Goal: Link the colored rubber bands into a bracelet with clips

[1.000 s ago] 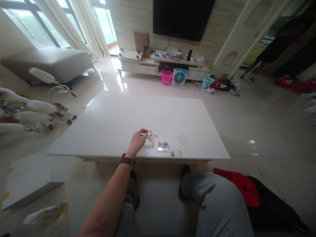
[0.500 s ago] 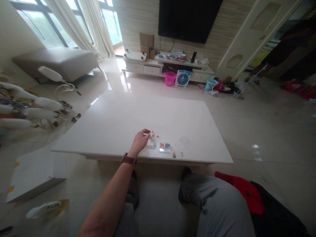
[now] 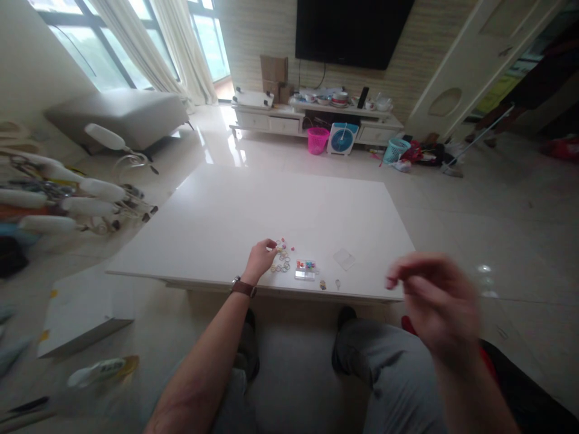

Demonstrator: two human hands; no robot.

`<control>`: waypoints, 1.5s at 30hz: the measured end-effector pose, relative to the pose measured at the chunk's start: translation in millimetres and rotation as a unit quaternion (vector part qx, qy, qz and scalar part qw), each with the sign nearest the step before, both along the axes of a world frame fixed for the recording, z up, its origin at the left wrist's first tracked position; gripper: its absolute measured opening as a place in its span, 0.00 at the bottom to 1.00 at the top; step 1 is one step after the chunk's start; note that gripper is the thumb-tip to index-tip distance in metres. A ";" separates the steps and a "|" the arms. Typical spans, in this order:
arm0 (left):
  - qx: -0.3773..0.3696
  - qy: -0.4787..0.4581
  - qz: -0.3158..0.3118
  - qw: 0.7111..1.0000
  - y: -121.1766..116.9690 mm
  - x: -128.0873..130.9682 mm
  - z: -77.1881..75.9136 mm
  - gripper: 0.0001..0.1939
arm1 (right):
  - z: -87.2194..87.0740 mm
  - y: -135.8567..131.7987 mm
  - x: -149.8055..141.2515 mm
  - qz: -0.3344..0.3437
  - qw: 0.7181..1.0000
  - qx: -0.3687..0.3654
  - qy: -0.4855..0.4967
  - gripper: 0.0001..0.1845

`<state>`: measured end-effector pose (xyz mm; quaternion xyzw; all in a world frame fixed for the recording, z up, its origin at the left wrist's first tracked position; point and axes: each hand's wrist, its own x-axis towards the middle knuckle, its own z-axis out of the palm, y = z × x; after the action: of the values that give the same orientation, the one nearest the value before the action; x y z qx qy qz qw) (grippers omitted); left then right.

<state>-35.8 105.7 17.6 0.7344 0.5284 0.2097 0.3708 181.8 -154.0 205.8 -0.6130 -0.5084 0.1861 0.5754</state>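
Up from the lower right, a bare right hand (image 3: 436, 298) has come into view, blurred before the near right corner of the smooth white rectangular tabletop (image 3: 289, 205). Its fingers look half curled; I can't tell whether they hold anything. Along the near edge lie a small gold-and-dark piece (image 3: 322, 285) and a pale key-shaped piece (image 3: 338, 284). Just beyond sits a clear plastic compartment box (image 3: 304, 275) with orange and blue-green bits. Left of it are thin metal-looking rings (image 3: 281, 269), and the bare left hand (image 3: 261, 259) is right beside them, fingers drawn close together, their contents unclear. Small pink beads (image 3: 292, 249) lie just past the rings.
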 end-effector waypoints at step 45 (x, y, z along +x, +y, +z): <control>-0.124 -0.156 -0.039 0.979 -25.4 29.4 8.5 0.14 | -149.2 92.4 9.5 0.164 0.923 -0.268 -0.222 0.05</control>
<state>-6.4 80.3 26.1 0.6611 0.4570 0.2393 0.5449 191.4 -61.6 56.6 -0.6777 -0.6479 0.2661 0.2238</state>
